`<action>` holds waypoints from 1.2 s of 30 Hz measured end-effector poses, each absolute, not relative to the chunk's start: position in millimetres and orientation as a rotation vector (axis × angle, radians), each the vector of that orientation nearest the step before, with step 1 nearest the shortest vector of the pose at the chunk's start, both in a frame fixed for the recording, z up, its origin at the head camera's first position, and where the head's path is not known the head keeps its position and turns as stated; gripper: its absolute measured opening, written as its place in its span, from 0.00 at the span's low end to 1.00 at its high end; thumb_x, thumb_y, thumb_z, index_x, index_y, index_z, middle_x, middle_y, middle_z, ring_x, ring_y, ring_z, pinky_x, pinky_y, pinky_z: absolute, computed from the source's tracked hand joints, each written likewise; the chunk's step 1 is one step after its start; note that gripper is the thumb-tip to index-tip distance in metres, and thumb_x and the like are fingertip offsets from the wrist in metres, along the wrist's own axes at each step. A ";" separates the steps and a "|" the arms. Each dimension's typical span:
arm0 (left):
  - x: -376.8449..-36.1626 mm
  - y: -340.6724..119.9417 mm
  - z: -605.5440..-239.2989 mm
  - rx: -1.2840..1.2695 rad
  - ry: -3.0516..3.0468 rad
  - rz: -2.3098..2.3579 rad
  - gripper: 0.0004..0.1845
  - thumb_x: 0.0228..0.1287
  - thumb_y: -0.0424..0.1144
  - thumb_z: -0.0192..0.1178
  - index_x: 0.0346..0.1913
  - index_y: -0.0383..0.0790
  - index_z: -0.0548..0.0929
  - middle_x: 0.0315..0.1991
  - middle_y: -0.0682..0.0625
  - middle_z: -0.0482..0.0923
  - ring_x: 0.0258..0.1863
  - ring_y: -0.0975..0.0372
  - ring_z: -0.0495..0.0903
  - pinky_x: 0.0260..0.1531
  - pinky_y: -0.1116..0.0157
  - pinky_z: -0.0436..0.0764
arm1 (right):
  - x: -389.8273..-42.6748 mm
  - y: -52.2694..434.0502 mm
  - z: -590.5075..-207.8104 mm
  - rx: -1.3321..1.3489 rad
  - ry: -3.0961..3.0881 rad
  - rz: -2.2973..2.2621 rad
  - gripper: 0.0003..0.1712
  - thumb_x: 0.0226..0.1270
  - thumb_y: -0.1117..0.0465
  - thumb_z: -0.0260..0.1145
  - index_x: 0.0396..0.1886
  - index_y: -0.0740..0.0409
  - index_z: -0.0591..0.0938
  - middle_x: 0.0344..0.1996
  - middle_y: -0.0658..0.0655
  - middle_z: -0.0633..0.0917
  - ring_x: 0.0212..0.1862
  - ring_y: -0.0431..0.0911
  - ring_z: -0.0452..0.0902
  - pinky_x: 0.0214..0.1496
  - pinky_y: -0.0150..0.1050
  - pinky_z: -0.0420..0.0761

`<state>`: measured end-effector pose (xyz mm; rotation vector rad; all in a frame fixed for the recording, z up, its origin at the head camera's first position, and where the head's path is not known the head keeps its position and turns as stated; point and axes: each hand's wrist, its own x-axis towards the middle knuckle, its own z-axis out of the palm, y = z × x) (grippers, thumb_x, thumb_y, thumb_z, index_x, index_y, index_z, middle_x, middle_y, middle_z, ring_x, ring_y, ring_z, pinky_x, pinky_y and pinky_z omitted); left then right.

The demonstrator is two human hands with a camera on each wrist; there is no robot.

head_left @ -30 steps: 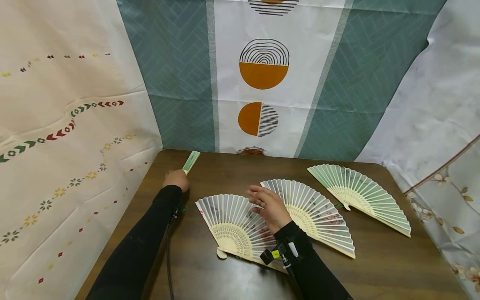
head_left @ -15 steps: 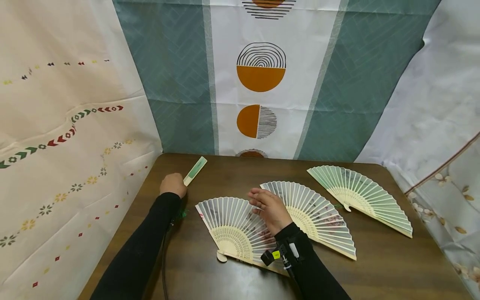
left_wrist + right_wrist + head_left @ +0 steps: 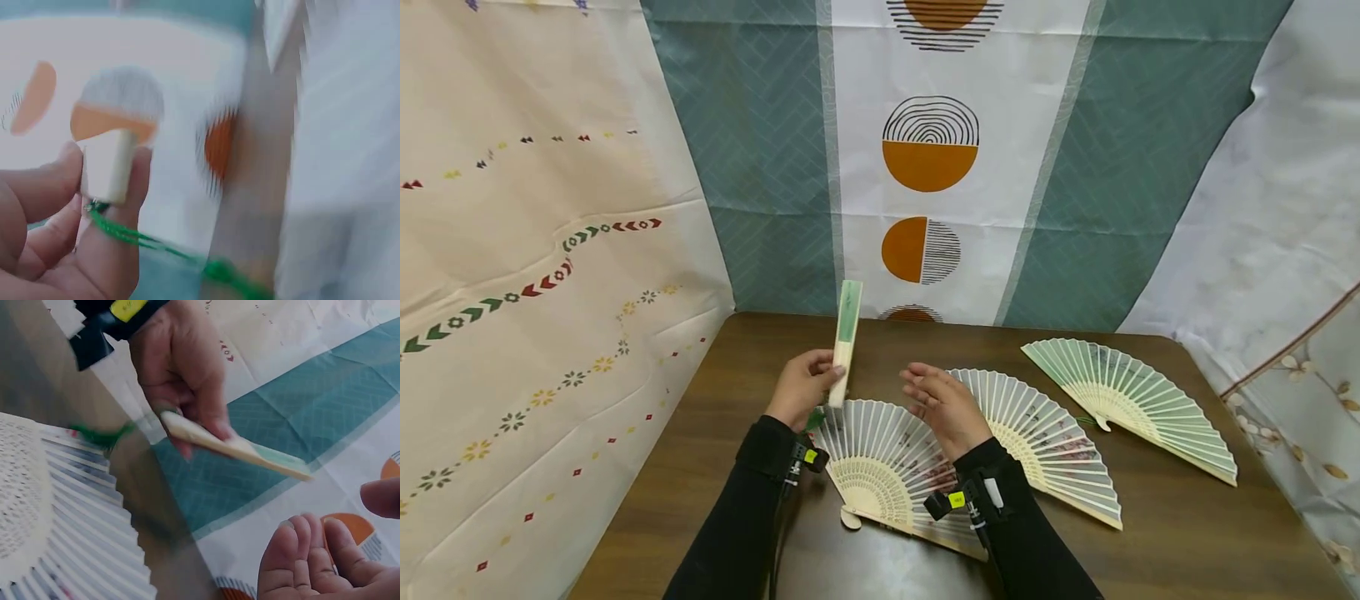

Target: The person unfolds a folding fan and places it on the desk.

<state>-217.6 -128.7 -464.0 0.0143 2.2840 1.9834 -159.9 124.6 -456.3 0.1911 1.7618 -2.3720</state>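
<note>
Left hand grasps the folded green-and-cream bamboo fan near its pivot; light, stiff, fragile ribs. Right hand, beside the fan, is released.

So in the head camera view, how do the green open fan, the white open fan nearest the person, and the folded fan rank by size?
1. Green open fan and the white open fan nearest the person: they look alike, and arms cover part of the white one.
2. Folded fan, held by the left hand: plainly smallest.

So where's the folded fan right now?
In the head view the folded fan stands nearly upright in the left hand, left of centre, above the nearest open fan.
</note>
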 end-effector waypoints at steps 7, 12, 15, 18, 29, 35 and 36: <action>-200.0 -71.1 -463.2 0.178 1.989 1.993 0.16 0.84 0.26 0.63 0.68 0.26 0.83 0.44 0.51 0.83 0.41 0.64 0.83 0.39 0.70 0.85 | -166.5 131.8 -447.2 0.213 1.847 -2.389 0.29 0.92 0.60 0.58 0.85 0.66 0.71 0.80 0.67 0.78 0.69 0.50 0.78 0.66 0.41 0.80; -196.7 -55.2 -460.6 0.253 1.884 1.978 0.18 0.85 0.27 0.63 0.71 0.28 0.82 0.46 0.52 0.82 0.42 0.64 0.83 0.40 0.68 0.85 | -169.4 139.4 -444.6 0.222 1.945 -2.394 0.28 0.92 0.59 0.61 0.83 0.64 0.75 0.68 0.59 0.85 0.64 0.50 0.80 0.62 0.43 0.77; -195.6 -51.6 -462.2 0.289 1.854 1.950 0.18 0.85 0.27 0.63 0.71 0.27 0.81 0.46 0.52 0.83 0.43 0.64 0.83 0.40 0.68 0.85 | -168.9 141.6 -444.2 0.204 1.979 -2.374 0.27 0.92 0.59 0.62 0.82 0.63 0.77 0.57 0.50 0.86 0.57 0.46 0.80 0.61 0.43 0.77; -195.8 -49.6 -464.7 0.312 1.833 1.918 0.18 0.85 0.28 0.62 0.71 0.27 0.81 0.46 0.51 0.83 0.43 0.64 0.84 0.40 0.69 0.86 | -168.1 142.7 -444.2 0.176 2.025 -2.348 0.28 0.92 0.58 0.63 0.82 0.64 0.77 0.54 0.48 0.87 0.54 0.43 0.80 0.59 0.42 0.78; -201.7 -40.9 -465.0 0.364 1.875 1.859 0.15 0.87 0.35 0.64 0.66 0.29 0.84 0.50 0.46 0.87 0.47 0.62 0.88 0.45 0.62 0.92 | -168.6 151.7 -445.4 0.182 2.076 -2.354 0.20 0.90 0.65 0.64 0.69 0.75 0.82 0.39 0.43 0.89 0.46 0.39 0.84 0.48 0.35 0.86; -202.3 -35.1 -465.2 0.344 2.082 1.899 0.11 0.84 0.36 0.69 0.58 0.32 0.90 0.43 0.49 0.88 0.40 0.64 0.87 0.40 0.64 0.92 | -169.1 152.0 -446.4 0.170 2.065 -2.345 0.21 0.89 0.68 0.65 0.71 0.77 0.81 0.40 0.43 0.90 0.45 0.37 0.89 0.54 0.35 0.92; -202.6 -34.6 -464.8 0.344 2.097 1.903 0.10 0.83 0.35 0.69 0.57 0.32 0.90 0.42 0.48 0.88 0.39 0.64 0.87 0.40 0.64 0.93 | -169.4 152.2 -446.3 0.161 2.056 -2.352 0.21 0.89 0.68 0.65 0.71 0.78 0.81 0.41 0.44 0.91 0.45 0.37 0.90 0.55 0.36 0.93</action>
